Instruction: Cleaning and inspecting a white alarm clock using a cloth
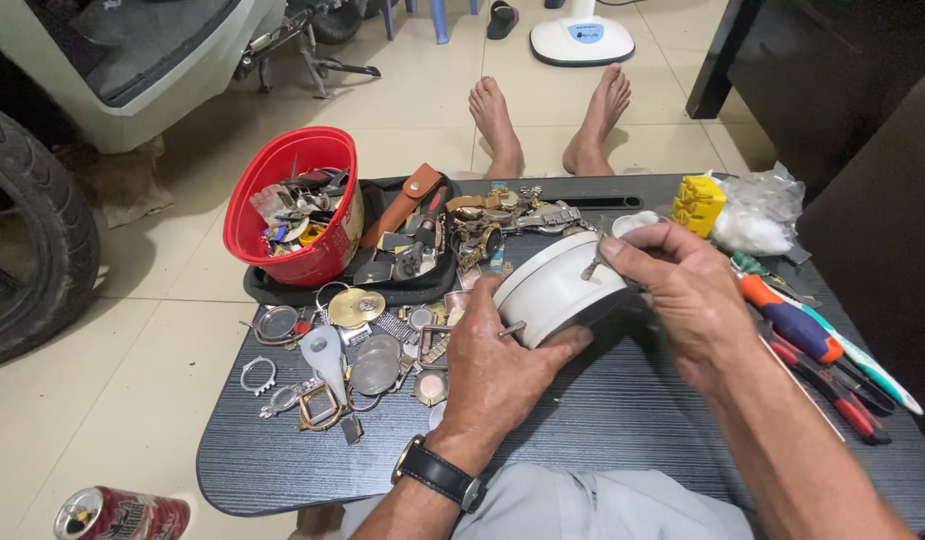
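Basically, left hand cradles the round white clock case mid-table, fingers wrapped under its rim, right hand pinching a small metal part on top; case looks light, rigid, smooth-sided, so best held by its rim.

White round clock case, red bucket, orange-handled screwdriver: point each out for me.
White round clock case (552, 290), head view, on its curved side wall.
Red bucket (257, 190), head view, on its left wall.
Orange-handled screwdriver (794, 322), head view, on its handle.
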